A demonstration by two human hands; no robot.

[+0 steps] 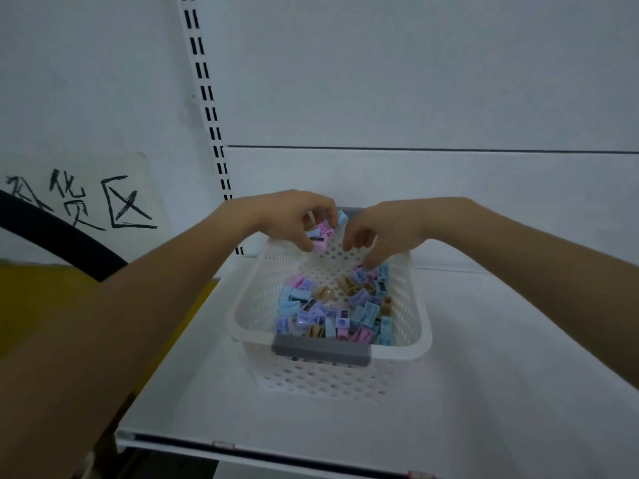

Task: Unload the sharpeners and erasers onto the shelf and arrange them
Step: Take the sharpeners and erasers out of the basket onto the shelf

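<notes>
Left hand (294,217) is bunched round a little handful of sharpeners (322,233), pink and blue ones. Fingers and thumb are curled over them, and the hand is above the basket's far rim, about 11 o'clock from its middle. Right hand (380,233) is at 1 o'clock, fingers hooked down with the tips right at the edge of the pile of sharpeners (337,311). Honestly can't tell if it's pinching one or just touching.

The pile sits in the near half of the white perforated basket (321,382). That stands on the white shelf (501,375) with its grey handle (320,349) at 6 o'clock, facing the person. I don't see anything laid out on the shelf yet, so I'd say the unloading has barely started. No erasers I can pick out either.

What could go wrong: that left handful looks overstuffed, with a blue one sticking out on top. My guess is one slips loose on the way across and skitters off the shelf's front edge at 6 o'clock, being small smooth plastic. The basket also looks light, so a snag on its wall could drag it.

Off at 9 o'clock there's a handwritten paper sign (79,202) beside the slotted upright (207,108).
</notes>
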